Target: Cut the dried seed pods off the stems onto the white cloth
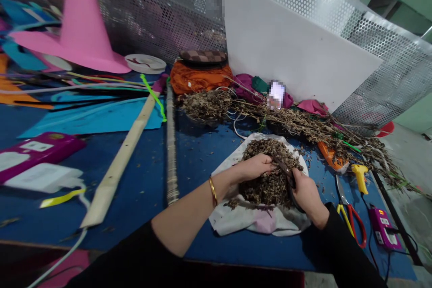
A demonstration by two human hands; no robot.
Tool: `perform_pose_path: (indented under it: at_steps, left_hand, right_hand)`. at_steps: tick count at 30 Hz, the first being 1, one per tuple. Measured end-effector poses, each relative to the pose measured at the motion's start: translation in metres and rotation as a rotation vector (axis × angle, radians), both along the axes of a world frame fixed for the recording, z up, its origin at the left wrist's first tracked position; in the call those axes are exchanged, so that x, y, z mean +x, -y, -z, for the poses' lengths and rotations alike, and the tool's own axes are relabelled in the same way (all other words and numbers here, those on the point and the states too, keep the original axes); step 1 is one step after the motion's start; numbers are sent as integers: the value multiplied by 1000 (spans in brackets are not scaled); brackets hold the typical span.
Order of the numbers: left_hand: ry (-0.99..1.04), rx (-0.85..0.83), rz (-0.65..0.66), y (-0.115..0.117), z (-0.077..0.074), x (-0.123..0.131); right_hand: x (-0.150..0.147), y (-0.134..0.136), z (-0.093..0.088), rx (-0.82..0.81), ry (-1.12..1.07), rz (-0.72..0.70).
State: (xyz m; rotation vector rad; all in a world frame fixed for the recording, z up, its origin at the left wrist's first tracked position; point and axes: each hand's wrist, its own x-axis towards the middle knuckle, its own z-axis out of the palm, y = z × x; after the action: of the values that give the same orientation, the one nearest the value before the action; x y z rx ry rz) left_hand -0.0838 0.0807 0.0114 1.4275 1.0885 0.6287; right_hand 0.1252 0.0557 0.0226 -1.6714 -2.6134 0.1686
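Note:
A heap of dried brown plant bits (270, 175) lies on a white cloth (249, 220) on the blue table (141, 180). My left hand (254, 166), a gold bangle on its wrist, presses curled fingers into the top of the heap. My right hand (303, 191) is closed around dark-handled scissors (286, 173) whose blades point up-left into the heap toward the left fingers.
Dried branches (303, 123) stretch across the back right. Red-and-yellow shears (351, 216), a yellow glue gun (360, 175) and a purple device (384, 227) lie right. A wooden stick (121, 162), a wrapped rod (171, 144), a pink felt hat (79, 31) and a white board (290, 49) stand around.

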Motion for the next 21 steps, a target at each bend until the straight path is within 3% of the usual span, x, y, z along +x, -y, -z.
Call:
perform_pose_path:
  at_steps: [6,14,21]
  left_hand:
    - [128,38,-9,2,-7,5]
    - [116,72,-90,2,-24,-2]
    - [112,29,-17,5,-17,1]
  right_hand:
    - [-2,3,-5,31,-33,-20]
    - [7,-3,-11,21,-62,-4]
    - [4,-2,-10,-13,-15,-33]
